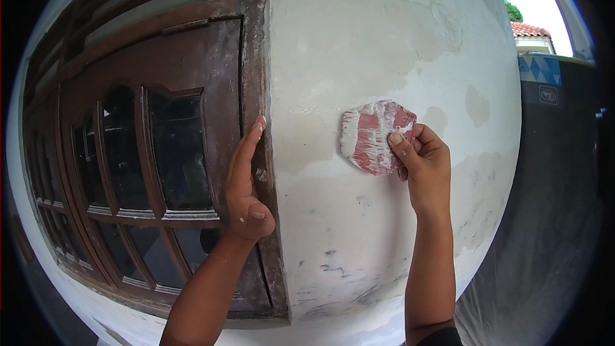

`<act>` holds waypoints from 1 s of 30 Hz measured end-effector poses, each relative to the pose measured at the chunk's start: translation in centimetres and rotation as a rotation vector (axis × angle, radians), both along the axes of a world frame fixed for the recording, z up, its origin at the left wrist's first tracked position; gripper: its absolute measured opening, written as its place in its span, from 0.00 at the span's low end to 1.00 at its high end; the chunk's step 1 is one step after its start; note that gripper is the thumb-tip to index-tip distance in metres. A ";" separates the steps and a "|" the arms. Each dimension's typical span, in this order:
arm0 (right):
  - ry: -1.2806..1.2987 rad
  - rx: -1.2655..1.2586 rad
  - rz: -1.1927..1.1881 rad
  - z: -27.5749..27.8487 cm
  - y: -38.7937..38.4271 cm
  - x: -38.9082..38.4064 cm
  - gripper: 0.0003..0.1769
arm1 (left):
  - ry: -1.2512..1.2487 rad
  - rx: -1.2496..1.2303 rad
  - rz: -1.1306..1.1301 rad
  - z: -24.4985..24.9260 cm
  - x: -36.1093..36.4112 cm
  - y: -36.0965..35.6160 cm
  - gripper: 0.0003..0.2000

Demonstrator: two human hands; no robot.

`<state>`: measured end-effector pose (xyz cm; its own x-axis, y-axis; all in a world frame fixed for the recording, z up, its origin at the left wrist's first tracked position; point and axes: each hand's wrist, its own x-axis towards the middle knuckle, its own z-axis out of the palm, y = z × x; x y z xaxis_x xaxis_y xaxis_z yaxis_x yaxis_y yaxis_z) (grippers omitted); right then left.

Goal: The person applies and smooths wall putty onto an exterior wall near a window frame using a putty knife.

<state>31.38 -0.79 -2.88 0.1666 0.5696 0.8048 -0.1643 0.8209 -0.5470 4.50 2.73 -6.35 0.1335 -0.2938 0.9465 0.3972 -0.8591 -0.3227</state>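
My right hand (424, 160) pinches a flat red scraper (375, 138) by its right edge, thumb on the near face. White paste streaks its face and coats the left rim. The scraper is held up close over the patchy white wall (359, 218). My left hand (246, 179) rests against the brown wooden window frame (255, 57), fingers stretched upward together and thumb folded toward me. Specks of white paste show on its fingertips and thumb.
Paned brown shutters (144, 154) with dark glass fill the left side. Greyish damp-looking patches and dark scuffs mark the wall. Beyond its right edge stands a dark sheet-like surface (551, 186) with a blue patterned band, and a tiled roof (530, 29) behind.
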 end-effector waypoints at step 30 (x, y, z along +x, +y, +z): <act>-0.161 0.079 0.012 1.0 -0.5 -4.2 0.10 | -0.026 -0.032 0.010 -0.1 0.2 -0.5 0.59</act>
<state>27.23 -1.27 -1.87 0.0258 0.5044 0.8631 -0.0897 0.8611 -0.5005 4.70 2.23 -6.46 0.1112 -0.2621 0.9586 0.4138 -0.8648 -0.2845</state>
